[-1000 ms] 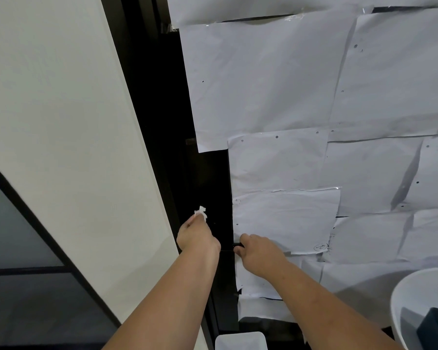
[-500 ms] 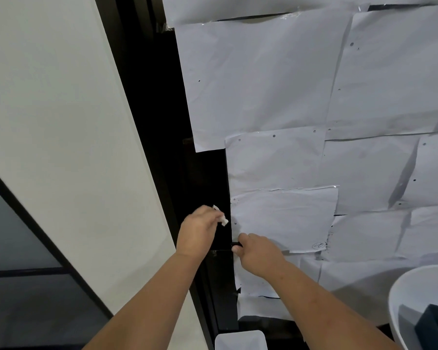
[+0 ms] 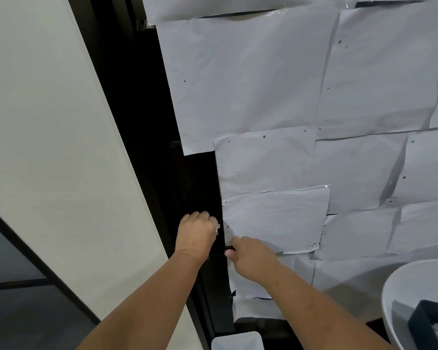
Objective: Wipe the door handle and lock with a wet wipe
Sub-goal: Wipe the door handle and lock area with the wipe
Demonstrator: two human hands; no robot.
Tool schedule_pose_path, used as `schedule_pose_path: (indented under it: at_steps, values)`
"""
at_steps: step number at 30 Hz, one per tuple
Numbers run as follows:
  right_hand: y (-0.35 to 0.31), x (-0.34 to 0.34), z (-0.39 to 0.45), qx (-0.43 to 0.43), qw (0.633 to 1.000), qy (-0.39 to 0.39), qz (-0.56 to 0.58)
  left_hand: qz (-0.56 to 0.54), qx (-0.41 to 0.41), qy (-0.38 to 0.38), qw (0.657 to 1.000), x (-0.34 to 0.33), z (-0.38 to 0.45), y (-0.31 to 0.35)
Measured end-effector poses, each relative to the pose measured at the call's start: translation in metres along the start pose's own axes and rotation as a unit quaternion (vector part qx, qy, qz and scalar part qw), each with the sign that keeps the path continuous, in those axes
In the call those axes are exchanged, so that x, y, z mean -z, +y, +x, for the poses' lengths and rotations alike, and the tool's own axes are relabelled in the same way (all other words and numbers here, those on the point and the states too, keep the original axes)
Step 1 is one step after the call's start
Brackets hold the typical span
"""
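Head view. The door handle [image 3: 230, 248] is mostly hidden: I see only a short black stub between the thumb and forefinger of my right hand [image 3: 253, 256]. I cannot make out the lock; the black door frame [image 3: 200, 183] is too dark to show any detail. The wet wipe [image 3: 216, 227] is also largely covered, with only a small white crumple showing at the fingertips of my left hand [image 3: 196, 234].

Left hand: forearm raised from the lower edge, fist curled tight around the wipe, knuckles up, pressed against the black frame just above and to the left of the right thumb.

Right hand: forearm entering from the lower right, fingers pinched closed on the handle stub, palm lying over the white paper sheets [image 3: 276, 218] taped across the door.

Beyond the right forearm, a white tub [image 3: 400, 294] is cut off by the picture's edge; its contents are unclear. Below the left wrist, a white container [image 3: 237, 341] is cut off too.
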State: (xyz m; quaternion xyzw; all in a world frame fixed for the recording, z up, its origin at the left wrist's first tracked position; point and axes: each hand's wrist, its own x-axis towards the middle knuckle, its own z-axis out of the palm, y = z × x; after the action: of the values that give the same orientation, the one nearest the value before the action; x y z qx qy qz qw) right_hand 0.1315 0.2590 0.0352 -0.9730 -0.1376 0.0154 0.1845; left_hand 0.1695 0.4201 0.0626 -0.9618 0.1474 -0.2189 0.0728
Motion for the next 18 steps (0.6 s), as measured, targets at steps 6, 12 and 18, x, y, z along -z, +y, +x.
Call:
schedule_pose_path:
  at_steps: [6,12,18]
  values:
    - [-0.001,0.000,0.000,-0.003,1.000,0.001,0.001,-0.020,-0.011,0.096,0.995,-0.002,-0.003,-0.005]
    - [-0.002,0.001,-0.001,-0.003,1.000,0.000,0.006,-0.195,0.078,0.166,0.964,0.001,-0.017,-0.017]
    - [-0.002,0.001,0.000,-0.002,1.000,-0.010,0.000,-0.111,0.062,0.056,0.990,0.000,-0.012,-0.016]
